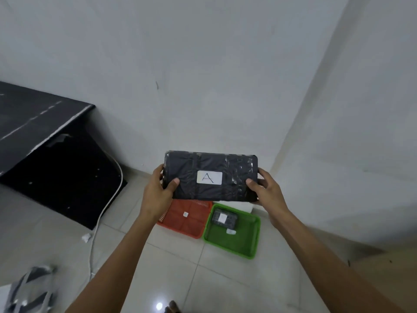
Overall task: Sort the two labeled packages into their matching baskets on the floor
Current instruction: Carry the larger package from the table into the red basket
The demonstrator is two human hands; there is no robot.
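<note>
I hold a black plastic-wrapped package (pixel 211 176) flat in front of me, its white label marked "A" facing up. My left hand (pixel 158 190) grips its left end and my right hand (pixel 265 188) grips its right end. On the floor below it sit two baskets side by side. The orange basket (pixel 187 219) on the left holds only a small white tag. The green basket (pixel 234 241) on the right holds a smaller black package (pixel 224 219) with a white label, plus a pale tag.
A black table (pixel 33 118) stands at the left against the white wall. A white cable (pixel 94 236) trails over the tiled floor beside it. A grey and white bag (pixel 29 288) lies at the lower left. The baskets sit in the wall corner.
</note>
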